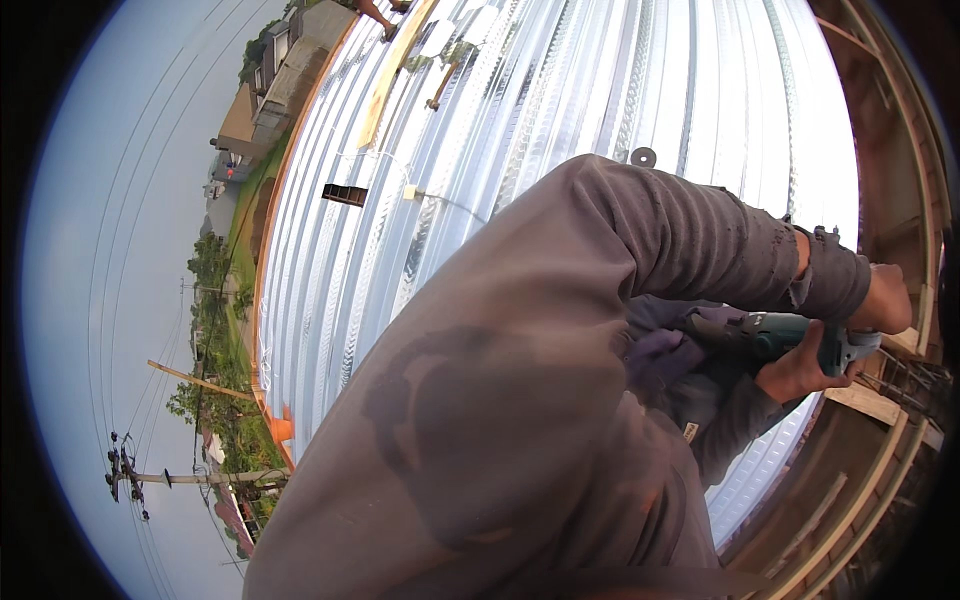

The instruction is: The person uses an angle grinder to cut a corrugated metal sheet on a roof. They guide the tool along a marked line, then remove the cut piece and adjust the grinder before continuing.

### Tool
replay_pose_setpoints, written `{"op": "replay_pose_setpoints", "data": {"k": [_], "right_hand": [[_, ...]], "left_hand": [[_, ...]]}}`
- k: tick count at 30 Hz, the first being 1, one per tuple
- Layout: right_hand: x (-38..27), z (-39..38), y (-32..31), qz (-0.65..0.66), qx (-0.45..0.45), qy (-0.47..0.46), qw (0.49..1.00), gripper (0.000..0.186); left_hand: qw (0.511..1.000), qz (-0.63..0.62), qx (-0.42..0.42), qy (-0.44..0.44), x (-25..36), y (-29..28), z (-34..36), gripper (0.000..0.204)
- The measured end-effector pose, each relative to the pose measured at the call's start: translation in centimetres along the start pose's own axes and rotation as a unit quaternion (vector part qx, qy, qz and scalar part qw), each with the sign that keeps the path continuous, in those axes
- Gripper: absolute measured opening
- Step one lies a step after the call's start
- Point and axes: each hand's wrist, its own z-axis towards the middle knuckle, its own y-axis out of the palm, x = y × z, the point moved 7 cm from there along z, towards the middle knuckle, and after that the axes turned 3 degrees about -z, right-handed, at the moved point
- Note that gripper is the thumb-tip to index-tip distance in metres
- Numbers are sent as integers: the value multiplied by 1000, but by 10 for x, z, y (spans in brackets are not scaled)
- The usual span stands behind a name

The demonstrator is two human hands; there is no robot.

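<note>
Hands, both clamped on teal handheld power tool (790, 335) at edge of corrugated shiny metal roof sheeting (560, 90): right hand (888, 300) above, left hand (800, 370) beneath; finished work not discernible.

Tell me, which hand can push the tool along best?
Probably the right hand: it wraps around the tool's body from below. The left hand grips only the tool's far end, with its arm stretched across, so it looks better for steadying.

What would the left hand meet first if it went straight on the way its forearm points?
The left hand, gripping the front of the teal power tool, points right, beyond the corrugated metal roof. First in line is probably the wooden framing just past it, though depth is unclear.
</note>
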Motion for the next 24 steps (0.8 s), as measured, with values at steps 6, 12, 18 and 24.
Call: {"op": "replay_pose_setpoints", "data": {"k": [6,12,18,24], "right_hand": [[-4,-5,0,42,14,51,998,76],[-13,-11,-1,59,-5,103,993,74],[-12,-10,-1,61,-18,71,995,71],[1,-6,-5,65,-19,58,996,72]], "left_hand": [[663,-580,226,-415,-19,0,-59,19],[741,-526,127,-397,-18,-8,-58,24],[685,-581,204,-388,-17,-5,-65,26],[705,-566,242,-352,-14,-3,-65,33]]}}
